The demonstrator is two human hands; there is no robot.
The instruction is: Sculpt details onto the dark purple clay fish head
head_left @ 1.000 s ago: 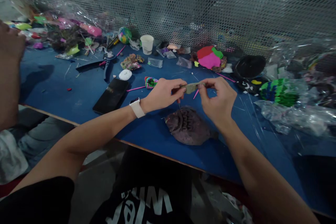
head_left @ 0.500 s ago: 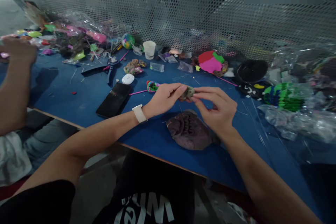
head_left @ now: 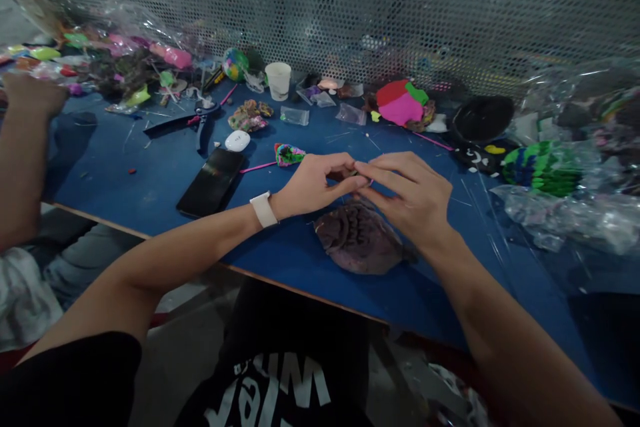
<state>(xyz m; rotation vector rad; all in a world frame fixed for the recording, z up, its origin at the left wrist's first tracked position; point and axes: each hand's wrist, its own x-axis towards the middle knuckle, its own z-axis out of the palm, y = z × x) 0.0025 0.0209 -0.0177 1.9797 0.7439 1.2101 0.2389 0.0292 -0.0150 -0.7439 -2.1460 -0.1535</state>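
My left hand [head_left: 325,179] and my right hand [head_left: 407,192] meet at the fingertips above the blue table [head_left: 285,250]. Between them they pinch a small greenish-grey lump of modelling clay [head_left: 356,174], now mostly covered by the fingers. Just below the hands, a dark purple-brown fish-like clay piece [head_left: 365,240] with ridges on its surface lies flat on the table. To the left of my left hand lies a small multicoloured clay piece [head_left: 289,155] on a pink stick.
Left of my hands lie a black phone [head_left: 211,182], a white case [head_left: 237,141] and dark-handled pliers [head_left: 203,121]. A paper cup [head_left: 279,82] stands near the mesh panel [head_left: 330,7]. Plastic wrap [head_left: 560,217] and clay pieces crowd the right; another person's arm [head_left: 25,147] is far left.
My fingertips have come closer together and now cover most of the clay lump, which showed more before. The whole view has shifted slightly, and the fish-like piece stays on the table.
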